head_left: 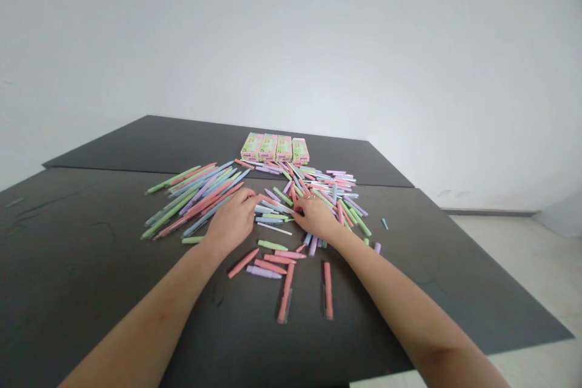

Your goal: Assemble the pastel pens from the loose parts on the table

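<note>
My left hand [233, 218] is closed, thumb and fingers pinched on a pink pen part [265, 198] pointing right. Opposite it, my right hand [316, 216] pinches a thin whitish pen refill [287, 210]. The two pieces almost line up; whether they join I cannot tell. Between and below the hands lie short blue and green pen parts and a white stick [274, 228]. Nearer me are loose pink, green and purple barrels, a lilac barrel [264, 272] among them. Two pink barrels with clear clips [285, 294] [328, 291] lie closest.
Long assembled-looking pens [182, 209] fan out left of my left hand. A mixed heap of pen parts [345, 197] spreads behind and right of my right hand. Several green-and-pink boxes [268, 147] stand in a row at the back of the dark table [91, 291].
</note>
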`<state>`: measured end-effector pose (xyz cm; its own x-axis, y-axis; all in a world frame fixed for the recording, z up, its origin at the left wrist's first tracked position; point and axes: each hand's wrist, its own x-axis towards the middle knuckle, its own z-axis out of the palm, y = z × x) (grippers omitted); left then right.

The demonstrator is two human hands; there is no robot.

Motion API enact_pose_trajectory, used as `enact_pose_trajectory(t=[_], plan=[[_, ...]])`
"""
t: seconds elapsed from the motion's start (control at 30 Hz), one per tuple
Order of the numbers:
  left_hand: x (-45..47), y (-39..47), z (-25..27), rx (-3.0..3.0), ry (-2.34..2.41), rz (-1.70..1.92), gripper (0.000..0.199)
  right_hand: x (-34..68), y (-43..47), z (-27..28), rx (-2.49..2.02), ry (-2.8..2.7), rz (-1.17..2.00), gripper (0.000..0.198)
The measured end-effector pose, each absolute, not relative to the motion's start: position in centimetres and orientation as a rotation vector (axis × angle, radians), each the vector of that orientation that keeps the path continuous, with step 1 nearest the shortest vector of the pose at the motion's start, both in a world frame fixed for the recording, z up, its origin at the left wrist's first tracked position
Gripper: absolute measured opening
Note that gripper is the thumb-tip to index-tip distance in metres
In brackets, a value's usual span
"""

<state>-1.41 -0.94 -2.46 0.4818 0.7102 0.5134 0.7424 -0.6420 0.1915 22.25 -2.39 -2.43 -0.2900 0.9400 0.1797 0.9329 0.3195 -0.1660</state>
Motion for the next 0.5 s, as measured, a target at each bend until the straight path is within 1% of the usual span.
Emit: enact_pose_trajectory(t=[0.23,0.37,0.5], plan=[[-1.3,-1.1,-2.4,-2.675,-1.310,-0.862,0.035,22.4,-2.6,-1.5,-1.654,-2.348,0.175,0.017],[-1.2,-1.2,-2.4,-2.685,-1.333,-0.838,0.036,21.9,-1.7,-0.7,-1.666,-2.320,0.076,0.022],[-1.3,-1.3,-2.3,-2.692,-1.356,-0.842,0.036,20.8,-0.1,-0.1,-1.786,-2.373,0.035,0.022]])
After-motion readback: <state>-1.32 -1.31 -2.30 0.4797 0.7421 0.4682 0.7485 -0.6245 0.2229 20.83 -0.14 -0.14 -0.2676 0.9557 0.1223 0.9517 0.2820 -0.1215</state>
